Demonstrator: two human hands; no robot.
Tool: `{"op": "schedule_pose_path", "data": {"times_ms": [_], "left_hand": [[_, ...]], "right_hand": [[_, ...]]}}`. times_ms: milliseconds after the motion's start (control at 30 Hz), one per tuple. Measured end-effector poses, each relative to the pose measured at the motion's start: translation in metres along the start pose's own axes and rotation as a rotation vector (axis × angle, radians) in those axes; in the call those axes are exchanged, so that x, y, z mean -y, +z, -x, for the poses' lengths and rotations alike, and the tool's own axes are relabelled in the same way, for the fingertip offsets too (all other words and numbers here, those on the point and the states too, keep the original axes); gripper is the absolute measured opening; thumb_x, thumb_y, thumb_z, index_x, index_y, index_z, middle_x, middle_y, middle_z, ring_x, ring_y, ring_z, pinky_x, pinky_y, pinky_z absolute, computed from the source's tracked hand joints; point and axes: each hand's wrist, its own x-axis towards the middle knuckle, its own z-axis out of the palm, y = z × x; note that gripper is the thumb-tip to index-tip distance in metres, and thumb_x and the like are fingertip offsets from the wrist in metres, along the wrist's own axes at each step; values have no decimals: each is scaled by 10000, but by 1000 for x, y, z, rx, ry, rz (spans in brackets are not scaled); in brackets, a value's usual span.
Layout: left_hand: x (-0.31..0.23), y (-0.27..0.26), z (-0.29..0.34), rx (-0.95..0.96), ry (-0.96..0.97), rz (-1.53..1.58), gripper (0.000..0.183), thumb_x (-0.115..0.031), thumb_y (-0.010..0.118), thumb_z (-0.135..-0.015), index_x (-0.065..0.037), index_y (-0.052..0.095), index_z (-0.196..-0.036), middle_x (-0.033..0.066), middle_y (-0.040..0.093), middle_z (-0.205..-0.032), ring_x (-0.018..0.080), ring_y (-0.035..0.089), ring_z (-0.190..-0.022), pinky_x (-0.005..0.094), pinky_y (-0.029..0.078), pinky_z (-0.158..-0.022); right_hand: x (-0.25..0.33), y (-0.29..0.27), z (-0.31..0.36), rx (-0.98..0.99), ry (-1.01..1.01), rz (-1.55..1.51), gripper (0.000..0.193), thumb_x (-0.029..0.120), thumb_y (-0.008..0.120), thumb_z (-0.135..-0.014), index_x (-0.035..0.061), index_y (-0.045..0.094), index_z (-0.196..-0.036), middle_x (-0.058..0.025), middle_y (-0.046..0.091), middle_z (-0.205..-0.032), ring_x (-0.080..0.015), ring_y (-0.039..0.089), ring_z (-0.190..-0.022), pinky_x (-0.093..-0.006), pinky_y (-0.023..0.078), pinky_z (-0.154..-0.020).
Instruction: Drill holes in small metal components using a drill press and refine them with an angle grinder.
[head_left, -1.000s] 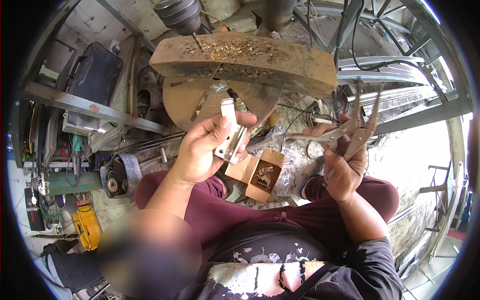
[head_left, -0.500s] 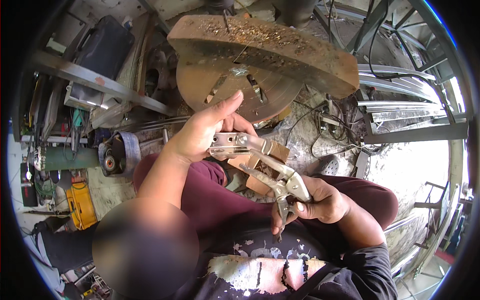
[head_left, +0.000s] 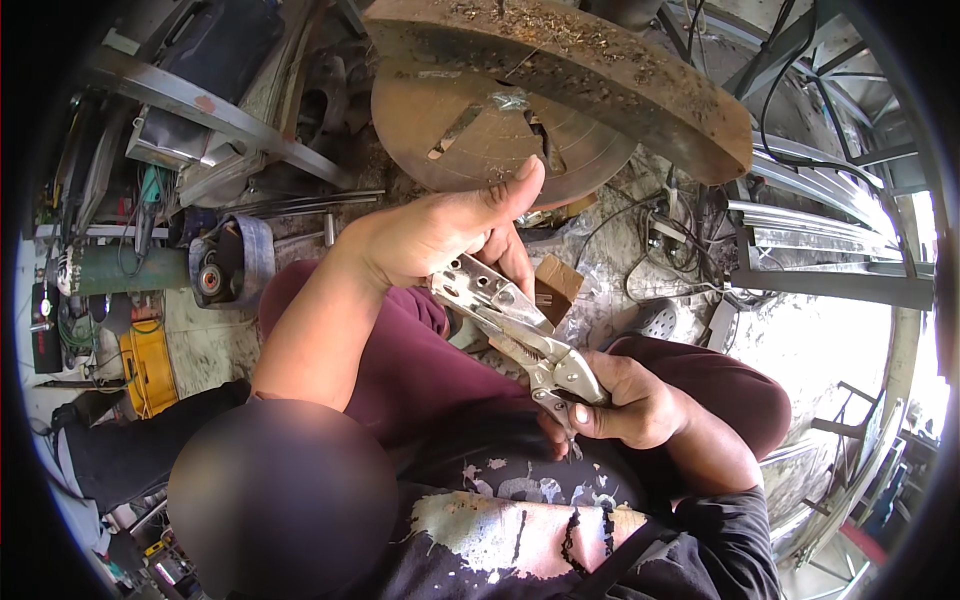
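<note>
My left hand (head_left: 435,235) is closed around a shiny metal bracket (head_left: 478,284) with round holes, its thumb raised to the upper right. The bracket slants down toward the right. My right hand (head_left: 645,400) is wrapped around the handles of silver locking pliers (head_left: 558,368) with long jaws. These jaws reach up to the lower side and right end of the bracket; whether they clamp it cannot be told. The palm hides part of the handles, and my left fingers cover the far side of the bracket.
Ahead stands a rusty round-based metal stand (head_left: 500,130) topped by a plate (head_left: 590,75) strewn with shavings. A cardboard box (head_left: 558,285) is beyond the pliers. Cables (head_left: 665,235) and metal lengths (head_left: 820,225) lie right; a yellow case (head_left: 148,370) and green cylinder (head_left: 125,270) are left.
The bracket has tilted, its right end dropping. The pliers' jaws, spread wide before, now lie closer together along the bracket. Surroundings have shifted as the view moved.
</note>
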Motion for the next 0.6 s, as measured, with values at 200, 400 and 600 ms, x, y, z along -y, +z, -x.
{"op": "schedule_pose_path", "data": {"times_ms": [200,400,600], "left_hand": [[8,-10,-10,187,-69,277,1109,-818,176,-996,159,686,-1119,199,775,-934,200,668,-627,305,558,-658],[10,22,-8,-79,496,79,483,-160,671,-1040,0,523,-1471,89,712,-1167,138,671,-968,302,545,-873],[16,42,-16,-159,547,202,373,-78,664,-1033,37,601,-1382,73,727,-1165,82,658,-1030,251,539,-909]], "right_hand": [[-1,4,1,-91,-91,25,340,213,542,-1097,10,462,-1357,-67,589,-926,-154,609,-809,-318,533,-730],[4,-5,1,-220,-338,-31,423,232,542,-1097,-18,440,-1422,-79,577,-940,-167,612,-816,-328,561,-747],[2,4,-4,-301,-386,-31,453,278,552,-1093,-13,437,-1420,-74,576,-1000,-153,610,-837,-313,547,-764]]}}
